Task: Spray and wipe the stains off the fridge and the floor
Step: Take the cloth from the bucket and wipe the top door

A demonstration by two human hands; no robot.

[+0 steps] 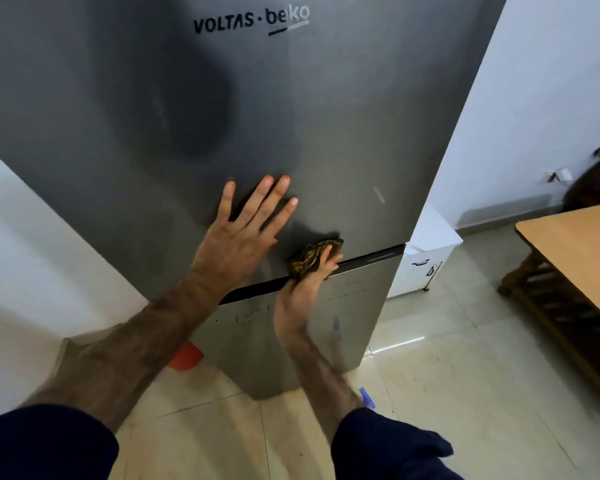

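Mid-task, I judged: fridge [326, 116] wipe underway, floor [430, 375] not started. My left hand [238, 237] lay flat, fingers spread, bracing upper door. My right hand [303, 289] clutched wadded brown cloth [312, 255] against door's bottom edge, just above seam. Pale streak [379, 195] and specks on lower door [347, 306] remained. Cloth was bunched, no clear long axis. Fridge stood upright, front facing me.

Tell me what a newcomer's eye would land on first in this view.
First, the tall grey fridge filling the middle, with the left hand pressed flat on its upper door. Just right of it, the right hand holds a bunched brown cloth against the door by the seam between the two doors. A wooden table stands at the right edge.
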